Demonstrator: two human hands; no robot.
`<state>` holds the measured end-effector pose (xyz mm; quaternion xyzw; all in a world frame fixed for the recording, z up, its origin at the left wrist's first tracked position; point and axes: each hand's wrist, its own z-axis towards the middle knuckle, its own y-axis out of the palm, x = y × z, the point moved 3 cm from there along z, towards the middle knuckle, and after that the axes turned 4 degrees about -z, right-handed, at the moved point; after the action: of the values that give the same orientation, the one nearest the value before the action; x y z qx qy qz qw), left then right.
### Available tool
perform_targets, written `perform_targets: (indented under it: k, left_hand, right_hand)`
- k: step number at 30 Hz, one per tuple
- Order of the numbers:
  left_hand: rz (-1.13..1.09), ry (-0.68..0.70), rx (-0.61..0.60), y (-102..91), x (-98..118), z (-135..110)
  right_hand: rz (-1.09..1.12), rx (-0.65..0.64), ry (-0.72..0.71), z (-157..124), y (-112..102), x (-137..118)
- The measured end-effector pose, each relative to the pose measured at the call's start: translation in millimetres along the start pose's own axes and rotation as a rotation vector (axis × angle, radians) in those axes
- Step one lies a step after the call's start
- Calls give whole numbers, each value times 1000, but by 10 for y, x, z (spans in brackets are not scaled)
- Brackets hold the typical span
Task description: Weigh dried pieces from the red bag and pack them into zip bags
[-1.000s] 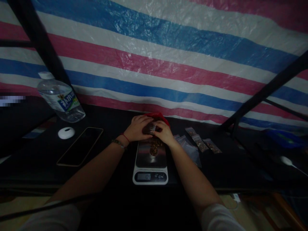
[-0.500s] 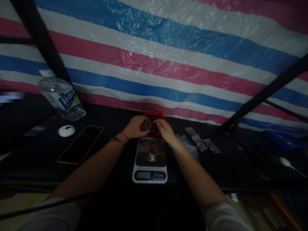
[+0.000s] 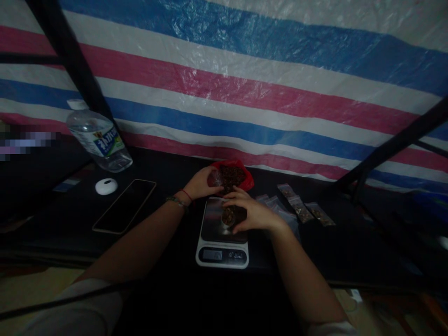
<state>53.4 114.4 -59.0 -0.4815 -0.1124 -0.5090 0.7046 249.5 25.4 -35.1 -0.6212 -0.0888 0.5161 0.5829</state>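
My left hand (image 3: 203, 182) is closed around a small clear plastic container (image 3: 217, 177) at the left side of a red bag (image 3: 249, 179). Dark brown pieces (image 3: 233, 176) fill the bag. Over a white kitchen scale (image 3: 201, 256) is my right hand (image 3: 250, 210), thumb and fingers apart. They arch over the right side of a small cup (image 3: 228, 217) on the metal plate, heaped with brown bits; contact I cannot make out. Some loose bits lay behind the cup earlier; my fingers cover that spot. The scale's display is lit but its digits are blurred.
Small zip bags with brown contents (image 3: 301, 209) lie right of the scale, beside several flat clear bags (image 3: 275, 205). To the left are a phone (image 3: 126, 207), a white oval object (image 3: 106, 186) and a large water bottle (image 3: 101, 140). Striped sheeting (image 3: 245, 93) hangs behind.
My right hand has moved from the red bag back toward me, over the cup on the scale. The bag's contents show more. My left hand stays by the bag. The view has shifted slightly.
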Motion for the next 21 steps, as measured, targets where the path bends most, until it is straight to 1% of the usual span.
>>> perform_targets:
  k: [3, 6, 8, 12, 15, 17, 21]
  left_hand:
    - [-14, 7, -12, 10, -2, -1]
    - [-15, 21, -34, 13, 18, -1]
    - [-11, 29, -58, 12, 42, -5]
    - [-2, 70, -107, 17, 115, -26]
    - [26, 122, -144, 43, 189, -45]
    - [33, 149, -173, 70, 242, -56]
    - [22, 168, -184, 109, 340, -72]
  right_hand:
    - [-18, -7, -3, 11, 34, -48]
    - [15, 48, -8, 20, 19, -78]
    - [52, 132, 39, 17, -16, -55]
    - [118, 417, 222, -17, -90, 122]
    - [204, 594, 285, -36, -107, 275]
    - [223, 650, 292, -31, -105, 336]
    - [235, 678, 308, 4, -58, 372]
